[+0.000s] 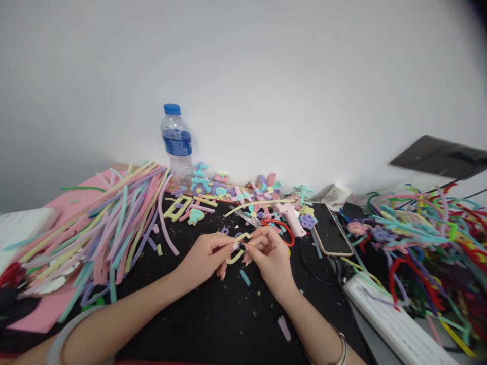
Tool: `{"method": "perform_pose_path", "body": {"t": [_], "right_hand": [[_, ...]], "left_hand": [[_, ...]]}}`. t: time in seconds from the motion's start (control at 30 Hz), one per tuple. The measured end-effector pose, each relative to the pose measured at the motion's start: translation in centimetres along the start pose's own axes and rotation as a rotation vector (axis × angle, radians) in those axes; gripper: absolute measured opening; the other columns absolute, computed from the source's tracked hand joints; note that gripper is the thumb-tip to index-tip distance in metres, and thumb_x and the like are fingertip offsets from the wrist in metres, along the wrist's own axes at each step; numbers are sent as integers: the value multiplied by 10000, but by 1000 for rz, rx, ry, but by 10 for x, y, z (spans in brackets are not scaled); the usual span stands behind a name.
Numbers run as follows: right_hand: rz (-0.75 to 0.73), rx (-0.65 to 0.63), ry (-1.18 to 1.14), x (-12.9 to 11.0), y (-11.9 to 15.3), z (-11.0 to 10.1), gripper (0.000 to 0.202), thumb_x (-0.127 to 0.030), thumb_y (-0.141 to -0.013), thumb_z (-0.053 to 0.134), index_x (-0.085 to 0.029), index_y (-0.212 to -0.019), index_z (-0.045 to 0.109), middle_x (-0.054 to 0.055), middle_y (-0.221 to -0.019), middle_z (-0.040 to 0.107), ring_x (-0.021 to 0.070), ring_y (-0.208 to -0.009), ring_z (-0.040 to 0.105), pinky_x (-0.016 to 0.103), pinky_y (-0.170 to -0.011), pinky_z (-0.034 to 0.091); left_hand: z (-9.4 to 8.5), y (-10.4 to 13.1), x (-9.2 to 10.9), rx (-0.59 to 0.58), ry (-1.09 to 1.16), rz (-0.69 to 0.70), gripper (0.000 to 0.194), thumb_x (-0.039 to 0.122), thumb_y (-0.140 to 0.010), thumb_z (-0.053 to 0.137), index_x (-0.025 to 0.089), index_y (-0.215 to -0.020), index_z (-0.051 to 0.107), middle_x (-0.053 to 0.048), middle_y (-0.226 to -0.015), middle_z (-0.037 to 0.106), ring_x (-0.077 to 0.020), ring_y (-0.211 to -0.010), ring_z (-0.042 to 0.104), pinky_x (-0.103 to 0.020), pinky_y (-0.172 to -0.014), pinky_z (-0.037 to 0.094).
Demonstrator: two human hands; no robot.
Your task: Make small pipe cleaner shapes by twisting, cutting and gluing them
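A pale yellow pipe cleaner [235, 258], bent into a narrow loop, is held between both hands above the black mat [182, 324]. My left hand [207, 255] pinches it from the left, with thumb and index finger closed. From the right, my right hand [269, 253] grips the same piece, its fingertips almost touching those of the left. Some of the loop is hidden behind the fingers. Just below the hands lies a short teal piece [245, 277]. Scissors with red handles [291, 234] and a pink glue gun [292, 219] are beyond my right hand.
Pastel pipe cleaners [125, 223] are heaped at left. A bottle [178, 144] stands by the wall, near small shaped pieces [196, 216]. A phone [332, 233], a white power strip [395, 322] and a colourful tangle [414, 228] occupy the right.
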State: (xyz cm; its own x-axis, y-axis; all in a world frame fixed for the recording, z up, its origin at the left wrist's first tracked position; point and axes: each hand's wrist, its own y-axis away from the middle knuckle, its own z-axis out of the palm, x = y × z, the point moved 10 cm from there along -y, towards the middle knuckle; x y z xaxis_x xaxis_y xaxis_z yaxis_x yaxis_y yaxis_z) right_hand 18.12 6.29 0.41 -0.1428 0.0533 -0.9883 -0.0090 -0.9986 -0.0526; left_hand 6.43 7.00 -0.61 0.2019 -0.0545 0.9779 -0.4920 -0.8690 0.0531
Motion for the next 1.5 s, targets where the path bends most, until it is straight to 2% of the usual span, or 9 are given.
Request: {"method": "perform_pose_path", "body": {"t": [0.1,0.23,0.43,0.7,1.07,1.2,1.3,1.4,1.5], "right_hand": [[-27,-11,47,-1,0,1,204,-205,-743,670,-206,-886,523,-64,-574,598,101,-484,582,209,-490,482],[-53,-26,131,0,0,1,66,-245,-819,584,-182,-806,572,-35,-537,589,108,-478,571,217,-487,469],[-130,24,212,-7,2,-6,96,-281,-838,578,-192,-801,579,1,-629,633,115,-496,574,230,-487,471],[-118,56,268,-5,0,-11,150,-302,-862,545,-185,-770,558,-22,-594,554,99,-484,501,214,-463,417],[28,-110,-2,5,-8,0,273,-347,-848,580,-177,-664,471,-49,-545,509,46,-401,355,168,-379,262],[-6,-105,106,2,-8,-4,242,-378,-871,536,-171,-746,519,-24,-615,561,55,-398,387,185,-380,286],[3,-185,217,4,-4,5,301,-405,-907,457,-169,-738,536,-27,-576,534,63,-407,381,196,-399,274],[-1,-262,343,6,2,15,353,-364,-922,424,-171,-639,507,-35,-527,483,75,-446,385,206,-440,277],[-20,-242,414,5,1,15,360,-299,-916,420,-184,-574,426,-47,-510,432,83,-474,372,214,-473,283]], "left_hand": [[1,2,9,-6,-108,56,360,347,-904,422,123,-713,629,34,-677,452,-31,-368,474,-172,-408,381],[4,4,16,-17,-179,102,353,339,-907,420,126,-743,650,20,-677,509,-25,-367,427,-161,-396,358],[-5,3,7,67,-99,7,270,345,-877,470,153,-926,654,56,-514,480,-60,-356,415,-168,-398,347],[-12,2,6,108,-66,-51,268,383,-839,525,142,-736,580,62,-492,457,-56,-368,391,-163,-385,285],[-12,-1,4,73,-26,-29,277,361,-850,517,161,-661,484,76,-492,451,-43,-353,373,-154,-378,273],[-25,-1,3,183,26,-3,246,343,-858,513,162,-693,499,68,-546,489,-47,-376,413,-165,-411,330],[-36,0,6,282,14,11,213,324,-854,518,163,-715,515,62,-575,500,-56,-400,447,-176,-438,359],[-37,1,10,298,-9,22,213,336,-844,528,162,-720,530,53,-597,509,-66,-413,472,-188,-449,375],[-33,1,10,280,-9,20,196,339,-835,534,164,-751,553,48,-613,516,-76,-422,494,-197,-451,391]]}}
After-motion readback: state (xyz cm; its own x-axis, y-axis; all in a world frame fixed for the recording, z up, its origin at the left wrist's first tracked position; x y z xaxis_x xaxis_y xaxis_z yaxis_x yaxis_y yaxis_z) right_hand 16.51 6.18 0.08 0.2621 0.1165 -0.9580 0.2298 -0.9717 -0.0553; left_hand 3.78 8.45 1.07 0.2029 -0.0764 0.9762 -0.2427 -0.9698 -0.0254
